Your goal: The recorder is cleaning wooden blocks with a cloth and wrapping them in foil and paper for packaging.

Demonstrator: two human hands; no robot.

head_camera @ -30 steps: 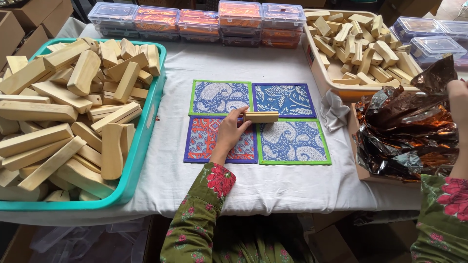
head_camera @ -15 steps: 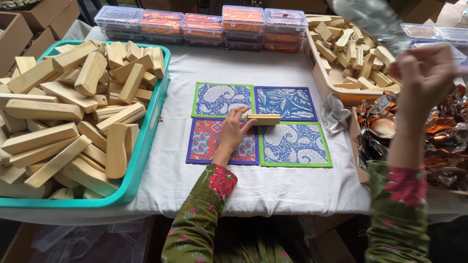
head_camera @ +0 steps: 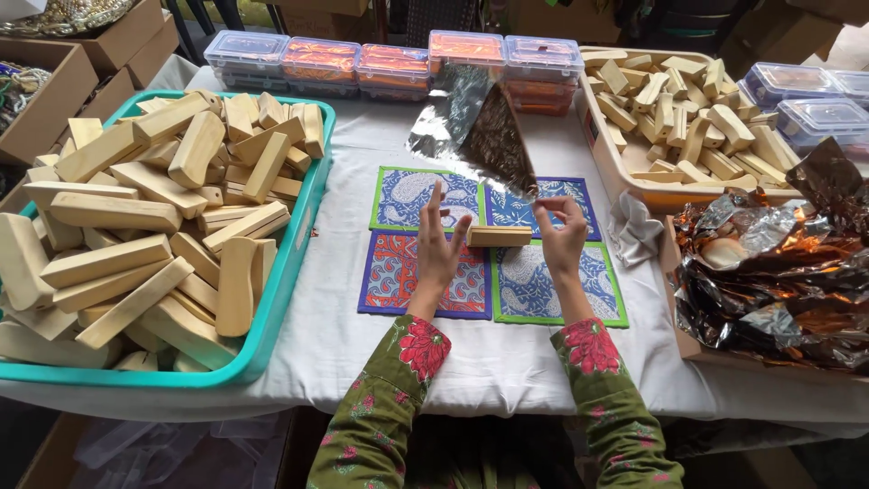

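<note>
- Head view: the left hand (head_camera: 441,237) was raised above the four patterned mats (head_camera: 493,246) in the middle of the table (head_camera: 507,362). Its fingers were spread wide and pointed up, and it held nothing. Its fingertips were just beside the left end of the wooden block (head_camera: 499,236).
- The wooden block lay flat on the mats, near the point where the four of them meet, between my two hands.
- The right hand (head_camera: 561,234) was at the right end of the block. Its thumb and first fingers were pinched together on the lower corner of a foil sheet (head_camera: 478,129). The sheet stood up and back from that hand, toward the far edge of the table, silver on one side and dark brown on the other.
- At the left edge of the table stood a teal tray (head_camera: 291,272), heaped with many pale wooden blocks.
- Along the far edge I saw a row of clear plastic boxes (head_camera: 394,65) with orange contents.
- At the far right corner was a beige tray (head_camera: 602,149) with smaller wooden pieces.
- At the right edge lay a pile of crumpled foil wrappers (head_camera: 769,281), copper and silver, well apart from my hands.
- Both sleeves were green with red flowers.
</note>
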